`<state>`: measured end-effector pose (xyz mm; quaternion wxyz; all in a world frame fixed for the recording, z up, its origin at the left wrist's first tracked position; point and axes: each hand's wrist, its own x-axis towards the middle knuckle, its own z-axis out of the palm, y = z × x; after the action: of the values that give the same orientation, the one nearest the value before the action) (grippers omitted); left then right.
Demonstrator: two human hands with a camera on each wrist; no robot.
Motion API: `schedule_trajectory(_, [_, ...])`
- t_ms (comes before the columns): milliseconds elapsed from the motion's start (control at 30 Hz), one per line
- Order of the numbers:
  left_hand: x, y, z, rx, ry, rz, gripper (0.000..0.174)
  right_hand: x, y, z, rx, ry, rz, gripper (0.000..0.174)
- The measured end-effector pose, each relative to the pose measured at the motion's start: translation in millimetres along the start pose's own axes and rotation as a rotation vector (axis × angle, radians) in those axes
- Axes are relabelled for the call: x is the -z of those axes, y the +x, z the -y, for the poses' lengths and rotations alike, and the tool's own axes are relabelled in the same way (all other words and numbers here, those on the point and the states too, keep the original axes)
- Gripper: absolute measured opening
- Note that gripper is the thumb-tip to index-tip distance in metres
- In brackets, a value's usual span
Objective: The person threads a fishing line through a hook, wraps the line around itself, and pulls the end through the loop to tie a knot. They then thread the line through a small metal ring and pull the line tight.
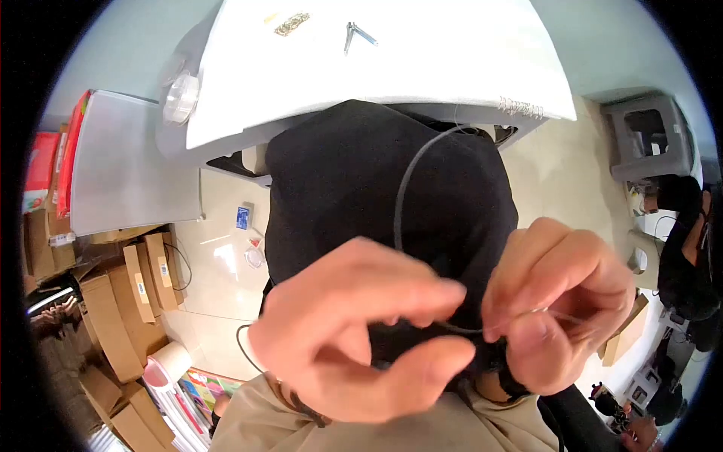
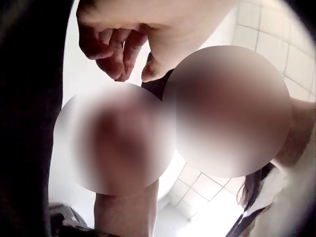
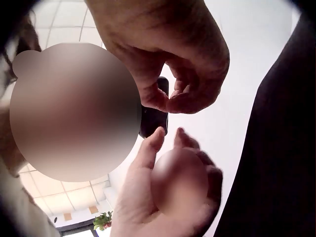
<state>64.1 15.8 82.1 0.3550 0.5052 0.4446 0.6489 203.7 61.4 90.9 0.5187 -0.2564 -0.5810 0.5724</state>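
Note:
In the head view my right hand (image 1: 561, 305) pinches a thin cord between thumb and forefinger, with a fine clear strand (image 1: 565, 314) showing by its fingers. My left hand (image 1: 361, 331) is held just to the left, thumb and fingertips apart around the cord's line. A dark grey cord (image 1: 410, 173) arcs over the black cloth on the lap, its upper end thinning to a fine strand near the table edge; part of it is hidden behind the left hand. The right wrist view shows the right hand (image 3: 173, 59) above the left hand (image 3: 131, 197), a gap between them.
On the white table (image 1: 422, 68) lie a nail clipper (image 1: 358, 36) and a small gold-coloured bundle (image 1: 292, 24). A clear round spool (image 1: 181, 98) is at its left side. Cardboard boxes (image 1: 113, 324) fill the left floor; a grey stool (image 1: 651, 135) stands right.

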Motion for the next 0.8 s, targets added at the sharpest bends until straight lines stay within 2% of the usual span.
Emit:
schedule_trajectory(67, [3, 2, 0, 0.121, -0.070, -0.021, 0.035, -5, 2, -4, 0.019, 0.000, 0.039, 0.010])
schedule_trajectory(167, [11, 3, 2, 0.120, -0.149, -0.027, 0.030, -12, 2, -8, -0.006, -0.002, 0.049, 0.010])
schedule_trajectory(267, [13, 5, 5, 0.006, -0.191, -0.018, 0.023, -18, 1, -5, -0.058, -0.017, 0.036, 0.011])
schedule_trajectory(400, [21, 11, 4, -0.191, 0.044, 0.103, 0.018, -28, -3, -4, -0.012, -0.108, -0.005, 0.011])
schedule_trajectory(467, [25, 14, 0, -0.238, 0.142, 0.171, 0.017, -30, -5, -4, 0.005, -0.163, -0.012, 0.011])
schedule_trajectory(567, [33, 16, -1, -0.258, 0.137, 0.268, 0.015, -29, -6, -2, 0.003, -0.199, 0.021, 0.011])
schedule_trajectory(667, [32, 12, 0, -0.207, 0.003, 0.234, 0.012, -30, -7, -1, 0.022, -0.173, 0.039, 0.012])
schedule_trajectory(800, [22, 6, 0, -0.013, -0.248, 0.124, 0.015, -27, -5, 4, -0.043, -0.145, 0.062, 0.013])
